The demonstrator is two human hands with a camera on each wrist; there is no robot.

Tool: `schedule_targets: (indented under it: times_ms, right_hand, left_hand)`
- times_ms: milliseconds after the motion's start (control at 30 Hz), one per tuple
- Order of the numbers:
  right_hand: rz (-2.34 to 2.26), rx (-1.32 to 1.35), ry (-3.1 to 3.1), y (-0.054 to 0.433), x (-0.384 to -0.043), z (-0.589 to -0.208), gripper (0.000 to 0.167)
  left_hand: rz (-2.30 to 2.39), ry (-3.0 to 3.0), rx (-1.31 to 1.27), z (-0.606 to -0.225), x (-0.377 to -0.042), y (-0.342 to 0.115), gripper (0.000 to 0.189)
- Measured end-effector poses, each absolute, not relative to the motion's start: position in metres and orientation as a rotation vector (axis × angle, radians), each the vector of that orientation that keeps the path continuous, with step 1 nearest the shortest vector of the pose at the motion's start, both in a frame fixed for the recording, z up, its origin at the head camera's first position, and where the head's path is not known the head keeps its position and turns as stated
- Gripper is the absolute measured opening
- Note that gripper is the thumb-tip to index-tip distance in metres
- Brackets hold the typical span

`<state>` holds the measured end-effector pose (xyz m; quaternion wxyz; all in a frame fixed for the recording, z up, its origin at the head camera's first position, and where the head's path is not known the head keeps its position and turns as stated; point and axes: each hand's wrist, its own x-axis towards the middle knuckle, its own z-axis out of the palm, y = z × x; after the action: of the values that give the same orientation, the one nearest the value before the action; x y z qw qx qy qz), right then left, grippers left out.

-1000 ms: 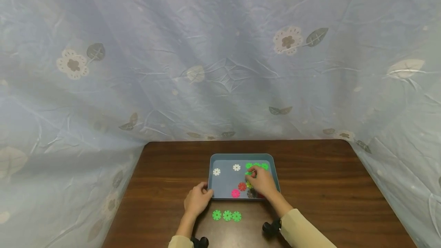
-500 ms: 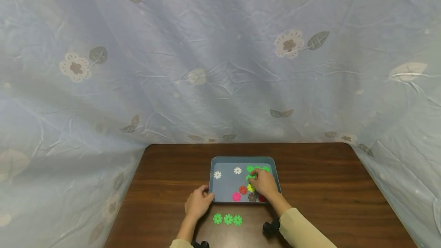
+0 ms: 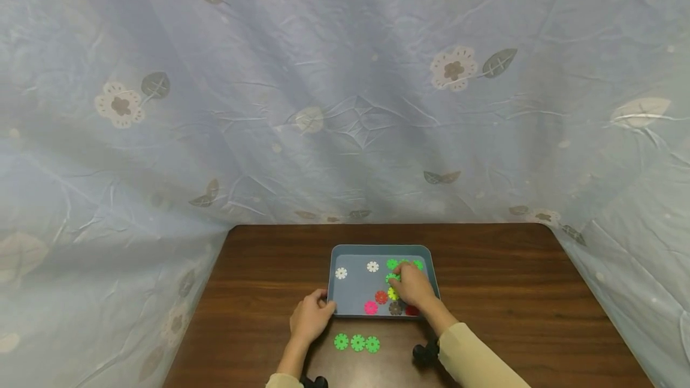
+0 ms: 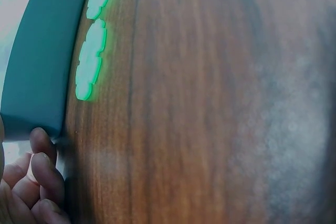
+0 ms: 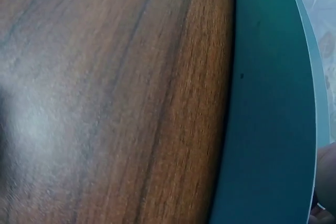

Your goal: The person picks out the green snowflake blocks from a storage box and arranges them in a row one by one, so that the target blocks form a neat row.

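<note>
A blue-grey tray (image 3: 353, 286) lies on the table with flower-shaped plastic discs inside. My left hand (image 3: 309, 318) holds its near left corner, thumb at the front rim; curled fingers (image 4: 48, 174) show by that corner in the left wrist view. Over the tray's right side, my right hand (image 3: 416, 288) pinches a green disc (image 3: 390, 278), which its fingers partly cover. Another green disc (image 3: 392, 263) lies in the back row, partly hidden by the hand. Nearer me are yellow (image 3: 392, 294), red (image 3: 381, 297), pink (image 3: 371, 308) and dark brown (image 3: 396, 308) discs.
Three green discs (image 3: 358, 342) lie in a row on the wooden table (image 3: 269, 268) in front of the tray. Two white discs (image 3: 372, 266) sit in the tray's back left part. A patterned curtain (image 3: 345, 106) hangs behind the table.
The view has shifted slightly. My right fingers have come down over the green disc, below the back green row. My left hand stays at the tray's corner.
</note>
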<state>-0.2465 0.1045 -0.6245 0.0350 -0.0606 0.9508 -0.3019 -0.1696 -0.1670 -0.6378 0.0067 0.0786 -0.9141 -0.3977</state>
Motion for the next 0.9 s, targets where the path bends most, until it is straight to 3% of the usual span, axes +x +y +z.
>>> schedule_targets:
  times_ms: [467, 900]
  right_hand:
    - [-1.288, -0.220, 2.844, 0.110, -0.229, -0.612, 0.016]
    - [-1.485, -0.338, 2.735, 0.117, -0.171, -0.591, 0.013]
  left_hand:
    - [-1.255, -2.851, 0.239, -0.639, -0.170, -0.166, 0.040]
    - [-1.250, -2.858, 0.230, -0.640, -0.169, -0.167, 0.040]
